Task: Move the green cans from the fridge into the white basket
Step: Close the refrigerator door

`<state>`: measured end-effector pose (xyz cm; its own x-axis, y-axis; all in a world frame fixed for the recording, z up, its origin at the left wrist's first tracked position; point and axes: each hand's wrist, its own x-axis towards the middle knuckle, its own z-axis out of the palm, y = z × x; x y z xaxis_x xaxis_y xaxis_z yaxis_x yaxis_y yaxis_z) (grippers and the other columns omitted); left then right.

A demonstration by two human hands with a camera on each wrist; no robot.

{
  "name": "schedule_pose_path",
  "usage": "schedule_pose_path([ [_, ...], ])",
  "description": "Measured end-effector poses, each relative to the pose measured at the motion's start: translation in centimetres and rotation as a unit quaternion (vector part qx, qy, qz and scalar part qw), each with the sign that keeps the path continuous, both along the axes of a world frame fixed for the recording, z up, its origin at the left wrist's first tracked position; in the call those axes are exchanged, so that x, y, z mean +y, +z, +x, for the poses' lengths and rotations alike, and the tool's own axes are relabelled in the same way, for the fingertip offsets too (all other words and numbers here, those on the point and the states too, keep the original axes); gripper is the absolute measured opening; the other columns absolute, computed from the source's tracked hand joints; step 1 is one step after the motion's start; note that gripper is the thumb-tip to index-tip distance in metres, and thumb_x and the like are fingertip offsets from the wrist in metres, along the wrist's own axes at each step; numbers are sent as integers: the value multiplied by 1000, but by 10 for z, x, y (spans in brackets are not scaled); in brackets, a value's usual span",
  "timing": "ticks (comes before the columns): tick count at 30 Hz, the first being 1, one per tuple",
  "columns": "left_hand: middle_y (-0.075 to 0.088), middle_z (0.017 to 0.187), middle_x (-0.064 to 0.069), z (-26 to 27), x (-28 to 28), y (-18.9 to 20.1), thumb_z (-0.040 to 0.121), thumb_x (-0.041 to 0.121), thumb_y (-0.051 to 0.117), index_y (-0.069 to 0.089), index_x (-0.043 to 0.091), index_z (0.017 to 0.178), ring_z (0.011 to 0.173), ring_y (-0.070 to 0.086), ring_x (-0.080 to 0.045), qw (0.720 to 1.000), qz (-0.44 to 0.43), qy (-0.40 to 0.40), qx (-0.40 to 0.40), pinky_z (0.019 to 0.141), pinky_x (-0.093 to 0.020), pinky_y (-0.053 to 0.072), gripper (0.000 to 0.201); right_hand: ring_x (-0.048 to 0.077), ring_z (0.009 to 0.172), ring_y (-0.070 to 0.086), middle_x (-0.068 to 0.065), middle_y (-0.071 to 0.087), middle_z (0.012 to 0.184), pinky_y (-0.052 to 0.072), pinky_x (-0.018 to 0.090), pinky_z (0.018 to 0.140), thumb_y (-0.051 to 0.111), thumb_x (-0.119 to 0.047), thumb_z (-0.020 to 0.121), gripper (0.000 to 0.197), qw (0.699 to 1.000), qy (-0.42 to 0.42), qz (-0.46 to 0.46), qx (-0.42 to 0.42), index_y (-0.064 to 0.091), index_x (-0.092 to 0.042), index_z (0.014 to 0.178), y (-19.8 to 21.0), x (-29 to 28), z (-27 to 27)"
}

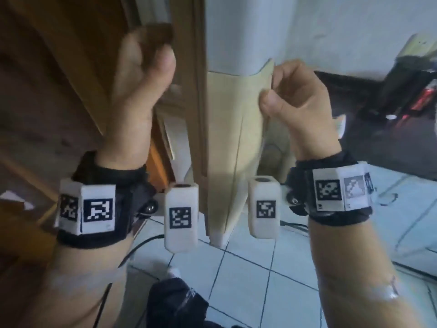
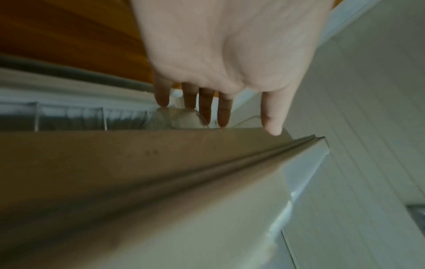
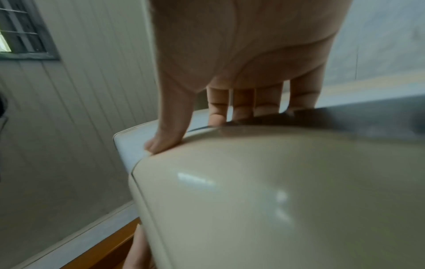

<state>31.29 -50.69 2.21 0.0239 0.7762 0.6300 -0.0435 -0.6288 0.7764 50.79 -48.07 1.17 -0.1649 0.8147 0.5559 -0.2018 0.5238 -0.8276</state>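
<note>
The beige fridge door (image 1: 234,129) stands edge-on in front of me, swung open. My right hand (image 1: 283,95) grips its upper corner: the thumb (image 3: 165,140) presses the door's front (image 3: 264,191) and the fingers curl over the top edge. My left hand (image 1: 146,67) is raised to the left of the door, blurred and holding nothing. In the left wrist view its fingers (image 2: 218,109) point straight past the door's edge (image 2: 161,163) toward a clear door-shelf rail (image 2: 69,116). No green can or white basket is in view.
Brown wooden panels (image 1: 47,67) stand close on the left. A white wall (image 1: 283,24) rises behind the door. The floor is pale tile (image 1: 260,268) with a dark cable (image 1: 142,242) on it. Dark bags and clutter (image 1: 402,102) sit at the right.
</note>
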Motion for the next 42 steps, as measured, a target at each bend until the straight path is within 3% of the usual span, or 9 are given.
schedule_pose_path([
  [5, 65, 114, 11, -54, 28, -8, 81, 41, 55, 50, 15, 117, 115, 56, -10, 997, -5, 50, -59, 99, -30, 41, 44, 8, 45, 56, -9, 62, 49, 43, 23, 43, 69, -10, 72, 14, 997, 79, 5, -11, 56, -12, 68, 3, 52, -81],
  [13, 53, 111, -12, -175, 158, -26, 56, 75, 61, 39, -7, 128, 103, 55, -22, 966, -63, 210, -136, 95, -44, 45, 112, 17, 55, 65, 0, 69, 61, 48, 26, 48, 65, 1, 78, 16, 989, 134, -18, -54, 57, -11, 71, -2, 166, -210],
  [16, 58, 129, 2, -217, 227, -30, 62, 77, 50, 54, 12, 124, 121, 53, -6, 951, -94, 257, -141, 109, -29, 38, 90, 16, 61, 66, 1, 69, 65, 51, 24, 52, 64, -1, 78, 17, 990, 114, -49, -61, 57, -15, 71, -2, 220, -255],
  [19, 51, 127, 17, -245, 305, -37, 95, 40, 36, 47, 21, 128, 116, 49, 8, 941, -160, 265, -133, 99, -6, 35, 40, 18, 69, 67, 0, 70, 71, 51, 21, 55, 63, -4, 80, 15, 993, 53, -76, -77, 57, -17, 73, -1, 279, -284],
  [25, 29, 154, -1, -255, 443, -34, 97, 42, 28, 29, 15, 144, 141, 27, -14, 941, -243, 213, -101, 108, -21, 26, 54, 10, 63, 70, -9, 73, 62, 55, 23, 56, 63, -10, 83, 11, 983, -145, -108, -21, 61, -17, 74, 0, 380, -273],
  [29, 40, 148, -6, -236, 514, -33, 90, 49, 36, 37, 16, 140, 132, 41, -17, 939, -220, 206, -166, 109, -30, 32, 60, 6, 61, 68, -12, 72, 59, 55, 21, 56, 63, -10, 83, 12, 977, -185, -103, -28, 62, -19, 74, -1, 433, -276],
  [35, 51, 138, -4, -213, 564, -52, 95, 42, 28, 43, 15, 136, 114, 45, -5, 917, -177, 324, -149, 80, 3, 30, 51, 6, 66, 68, -11, 70, 70, 57, 21, 64, 63, -7, 82, 16, 973, -217, -61, -51, 63, -22, 78, -12, 466, -272],
  [39, 52, 137, -9, -212, 570, -59, 91, 40, 29, 43, 11, 135, 118, 52, -13, 918, -149, 333, -159, 84, -4, 37, 56, 7, 70, 68, -5, 71, 75, 57, 21, 66, 60, -3, 83, 17, 979, -182, -65, -68, 62, -19, 80, -14, 467, -269],
  [42, 57, 125, -4, -211, 567, -58, 90, 37, 30, 45, 9, 134, 92, 51, 9, 916, -123, 340, -173, 71, 3, 37, 54, 7, 63, 68, -8, 72, 62, 55, 23, 64, 56, -1, 85, 19, 985, -121, -117, -48, 61, -18, 79, 0, 464, -257],
])
